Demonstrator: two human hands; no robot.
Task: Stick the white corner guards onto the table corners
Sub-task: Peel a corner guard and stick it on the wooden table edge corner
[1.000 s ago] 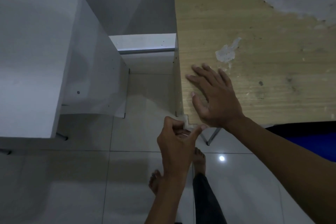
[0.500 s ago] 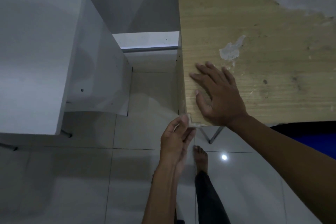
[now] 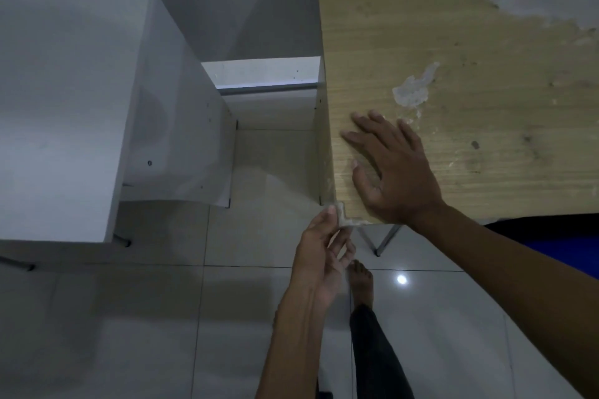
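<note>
Item: left-hand fingers (image 3: 330, 215). I log them as extended and close together, tips laid against the outer left face of the corner guard (image 3: 346, 219); nothing is curled round it that I can see.

Item: left hand (image 3: 319, 256). Below and outside the table corner, palm turned toward it. This is the nearer hand to the guard, touching it.

Item: corner guard. White, L-shaped as seen from above, seated on the near left corner of the table (image 3: 453, 42); one arm runs up the left edge, the other along the near edge. From the left fingertips it lies just to the right.

Item: right hand (image 3: 393, 176). Flat, fingers spread, palm down on the wood just beside the guard, not on it.

Judgement: I read the coming press as going rightward into the left edge, with the right hand bracing.

Item: white shelving (image 3: 81, 91), well to the left.
</note>
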